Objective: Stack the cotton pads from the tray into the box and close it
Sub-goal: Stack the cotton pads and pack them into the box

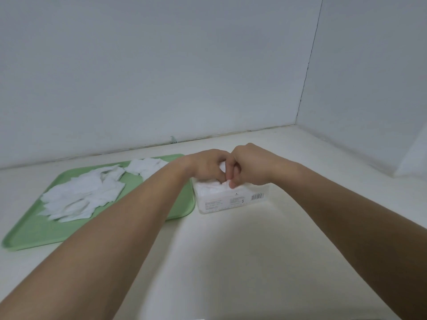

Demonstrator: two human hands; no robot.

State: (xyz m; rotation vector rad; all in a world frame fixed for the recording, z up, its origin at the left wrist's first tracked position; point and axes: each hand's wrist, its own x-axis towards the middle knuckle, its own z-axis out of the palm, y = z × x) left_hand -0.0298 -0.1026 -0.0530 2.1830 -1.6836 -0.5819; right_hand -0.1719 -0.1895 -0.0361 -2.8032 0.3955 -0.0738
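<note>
We are finding the box [231,200] just beside the tray [34,236]. Over it, left hand [205,166] and right hand [250,166] are both pinching cotton pads [222,167] into its opening. Bunched pads are risking a jammed lid. Beyond, a loose heap [83,195] is lying on the tray.

This looks like a plain indoor work booth, hard to place more exactly: blank pale wall panels [161,65] meet at a dark vertical seam [308,65], and a smooth white tabletop [231,250] runs up to them.

Over box [231,200], left hand [204,166], right hand [250,166] pinch pads [222,167].
</note>
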